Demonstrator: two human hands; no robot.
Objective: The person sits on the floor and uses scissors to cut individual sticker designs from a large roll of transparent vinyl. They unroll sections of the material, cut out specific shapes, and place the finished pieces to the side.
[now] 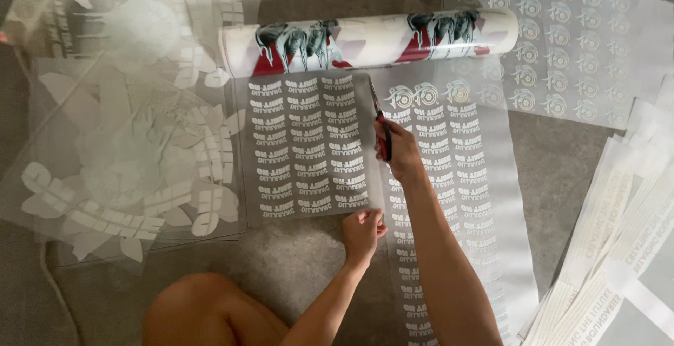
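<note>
A sheet of clear film (309, 146) printed with rows of white lettering lies on the grey floor below a partly unrolled printed roll (365, 40). My right hand (399, 151) is shut on red-handled scissors (379, 122) whose blades point up along the film's right edge, toward the roll. My left hand (363, 232) pinches the bottom right corner of that film piece. To the right of the cut, a long strip of the same film (463, 198) runs down toward me.
Clear sheets with white leaf and flower shapes (133, 156) overlap at the left. A sheet of round white emblems (562, 44) lies at top right. Cut strips with white lettering (618, 247) pile at the right. My bare knee (203, 311) is at the bottom.
</note>
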